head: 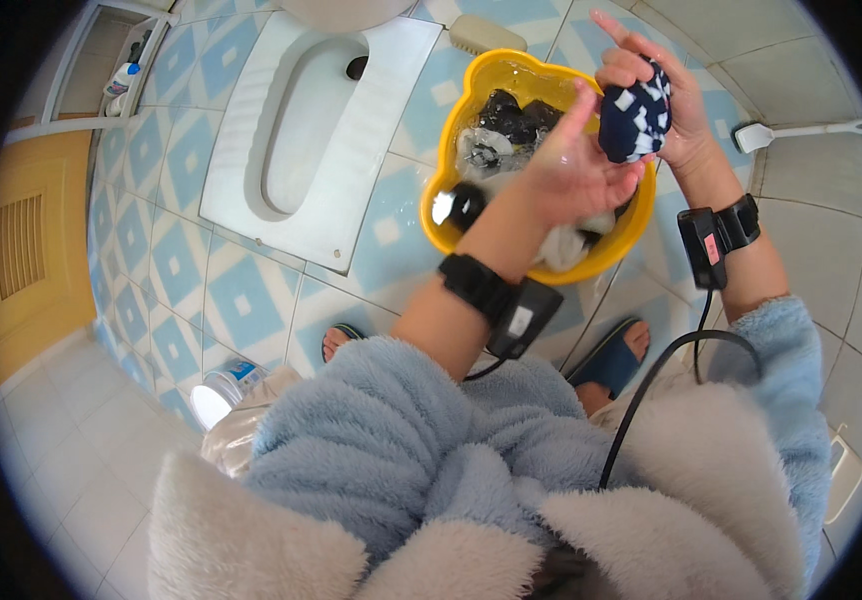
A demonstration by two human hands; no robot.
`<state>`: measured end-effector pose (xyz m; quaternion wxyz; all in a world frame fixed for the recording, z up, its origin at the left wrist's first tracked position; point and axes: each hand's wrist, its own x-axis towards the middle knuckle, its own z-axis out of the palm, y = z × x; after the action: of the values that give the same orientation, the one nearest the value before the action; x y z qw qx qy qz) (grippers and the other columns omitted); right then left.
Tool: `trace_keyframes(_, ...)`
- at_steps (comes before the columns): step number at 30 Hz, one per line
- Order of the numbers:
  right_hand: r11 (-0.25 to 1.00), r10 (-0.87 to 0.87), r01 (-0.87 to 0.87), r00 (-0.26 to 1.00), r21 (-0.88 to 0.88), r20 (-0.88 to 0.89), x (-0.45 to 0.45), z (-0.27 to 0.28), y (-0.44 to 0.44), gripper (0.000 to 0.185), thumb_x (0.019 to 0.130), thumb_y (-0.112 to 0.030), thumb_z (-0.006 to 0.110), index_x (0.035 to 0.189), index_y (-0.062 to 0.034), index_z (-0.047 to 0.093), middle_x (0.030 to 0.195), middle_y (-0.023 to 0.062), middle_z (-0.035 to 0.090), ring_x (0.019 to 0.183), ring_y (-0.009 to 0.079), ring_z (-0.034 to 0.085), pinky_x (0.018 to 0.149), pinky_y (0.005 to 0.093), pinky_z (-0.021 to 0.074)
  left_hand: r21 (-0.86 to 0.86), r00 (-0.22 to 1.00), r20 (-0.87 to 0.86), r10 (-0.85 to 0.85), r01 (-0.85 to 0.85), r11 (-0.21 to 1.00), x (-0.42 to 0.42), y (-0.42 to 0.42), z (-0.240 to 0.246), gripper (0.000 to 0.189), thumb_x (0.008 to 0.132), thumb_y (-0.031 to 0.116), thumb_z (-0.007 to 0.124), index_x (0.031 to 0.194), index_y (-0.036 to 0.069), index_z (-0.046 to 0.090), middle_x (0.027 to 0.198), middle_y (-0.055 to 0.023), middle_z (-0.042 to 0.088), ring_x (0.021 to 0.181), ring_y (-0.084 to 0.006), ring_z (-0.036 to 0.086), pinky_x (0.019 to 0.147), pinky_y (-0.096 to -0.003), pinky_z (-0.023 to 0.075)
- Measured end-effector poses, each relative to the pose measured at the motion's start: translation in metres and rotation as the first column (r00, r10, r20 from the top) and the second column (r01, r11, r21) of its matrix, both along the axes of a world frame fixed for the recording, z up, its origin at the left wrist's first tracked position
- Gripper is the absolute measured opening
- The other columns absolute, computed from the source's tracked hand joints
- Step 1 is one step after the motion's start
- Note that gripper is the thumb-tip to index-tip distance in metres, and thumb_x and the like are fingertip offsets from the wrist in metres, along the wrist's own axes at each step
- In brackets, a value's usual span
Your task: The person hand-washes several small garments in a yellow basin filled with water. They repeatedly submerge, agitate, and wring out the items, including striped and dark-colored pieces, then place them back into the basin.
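Observation:
A balled-up dark blue cloth item with white patches (635, 112) is in my right hand (675, 97), above the right side of a yellow plastic basin (442, 161). My left hand (570, 169) has its palm up and fingers spread, its fingertips close under the cloth; whether they touch it is unclear. Both hands look wet. Inside the basin lie several wet black (506, 116), white and grey cloth pieces, partly hidden by my left hand and forearm. Each wrist wears a black strap with a small cabled box.
A white squat toilet (371, 150) is set in the tiled floor left of the basin. A scrubbing brush (487, 35) lies behind the basin. At the right wall is a white long-handled brush (757, 137). A white tub (221, 394) stands lower left.

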<state>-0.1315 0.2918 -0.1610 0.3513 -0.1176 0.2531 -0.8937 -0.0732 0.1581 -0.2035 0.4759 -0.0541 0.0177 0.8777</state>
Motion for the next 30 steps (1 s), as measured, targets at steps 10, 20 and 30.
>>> trace_keyframes(10,0.966,0.15,-0.193,0.96,-0.17,-0.236,0.029,0.044,-0.035,0.062,0.086,-0.024,0.05,0.135,-0.0005,0.021,0.069,-0.0062,0.049,0.068,0.0061,0.049,0.094,0.0405,0.0382,0.693,0.996,-0.071,-0.055,0.089,0.715,0.021,0.01,0.051,0.073,0.074,0.021,0.071,0.13,0.004,0.029,0.106,-0.0045,0.048,0.07,-0.0065,0.042,0.045,-0.0101,0.0363)
trace_keyframes(20,0.58,0.237,0.273,0.845,0.768,-0.479,0.022,0.028,-0.02,0.031,0.088,-0.015,0.045,0.116,-0.0054,0.055,0.048,-0.0054,0.036,0.046,0.0035,0.036,0.059,0.0208,0.0406,-0.575,0.8,-0.593,0.09,-0.499,0.648,0.011,0.015,0.022,0.027,0.059,0.004,0.066,0.08,0.004,0.049,0.071,-0.0034,0.05,0.067,-0.0128,0.052,0.052,-0.0269,0.041)
trace_keyframes(30,0.247,0.047,0.392,0.909,0.886,-0.415,0.037,-0.039,-0.038,0.021,0.084,-0.01,0.046,0.093,-0.0067,0.064,0.06,0.0012,0.055,0.053,0.006,0.048,0.051,0.0212,0.0396,-0.59,0.609,-0.783,0.128,-0.791,0.161,0.021,0.036,-0.058,0.039,0.061,0.017,0.069,0.089,0.004,0.046,0.081,-0.0124,0.058,0.079,-0.0274,0.059,0.069,-0.0345,0.0444)
